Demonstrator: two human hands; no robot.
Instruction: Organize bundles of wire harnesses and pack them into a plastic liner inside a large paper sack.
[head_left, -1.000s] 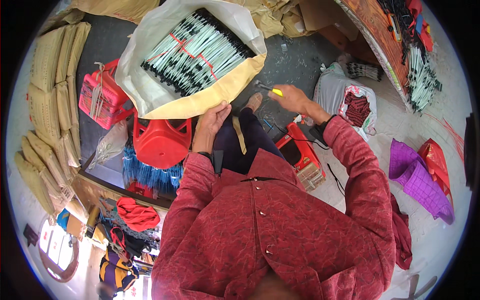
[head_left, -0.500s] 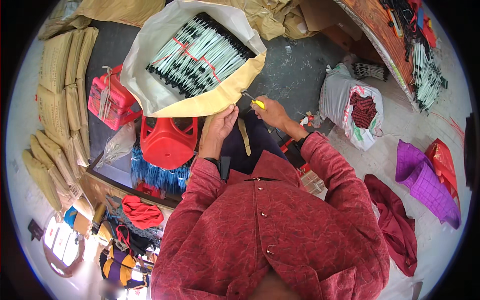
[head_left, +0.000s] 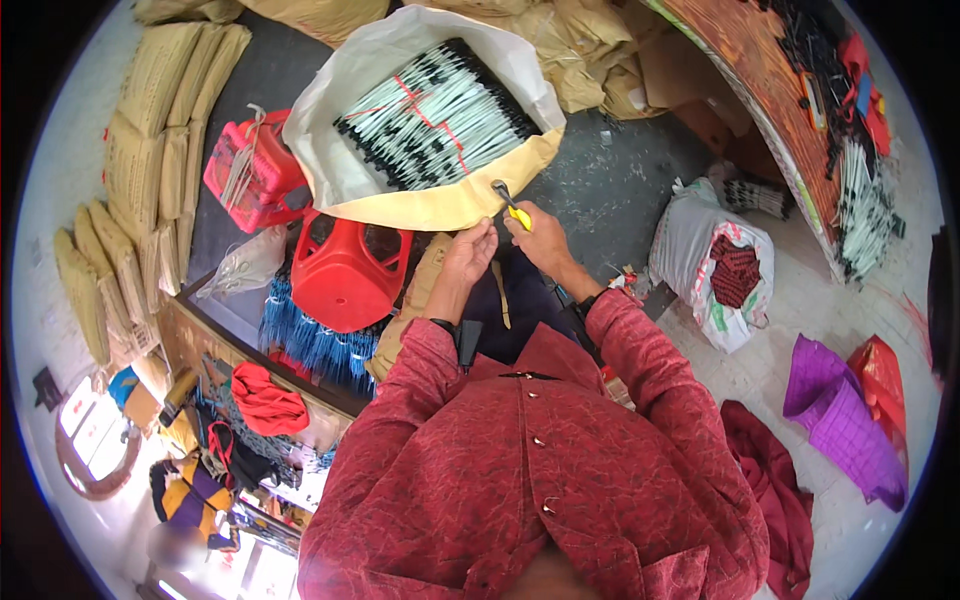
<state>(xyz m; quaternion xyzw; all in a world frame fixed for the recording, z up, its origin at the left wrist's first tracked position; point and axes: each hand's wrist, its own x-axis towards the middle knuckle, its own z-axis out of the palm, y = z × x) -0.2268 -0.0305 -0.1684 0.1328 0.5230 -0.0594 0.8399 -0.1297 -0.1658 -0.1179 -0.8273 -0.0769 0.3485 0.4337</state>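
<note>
A large paper sack (head_left: 440, 207), tan outside and white inside, stands open in front of me. Packed in it are bundles of thin white sticks with black ends (head_left: 435, 125), tied with red string. The fingers of my left hand (head_left: 468, 260) pinch the sack's near rim. Just to the right, my right hand (head_left: 542, 243) is closed around a yellow-handled tool (head_left: 519, 216) with a dark metal end. That end lies against the rim; its exact shape is too small to tell.
A red plastic stool (head_left: 350, 285) and a pink crate (head_left: 240, 195) stand left, before stacked tan sacks (head_left: 137, 165). Blue bristly bundles (head_left: 310, 330) lie behind the stool. At right are a white woven bag (head_left: 690, 235), a wooden table (head_left: 750, 75) and purple cloth (head_left: 838, 430).
The tool's dark end has moved onto the sack's rim, and my right hand has come closer to my left. The whole view has shifted and turned slightly.
</note>
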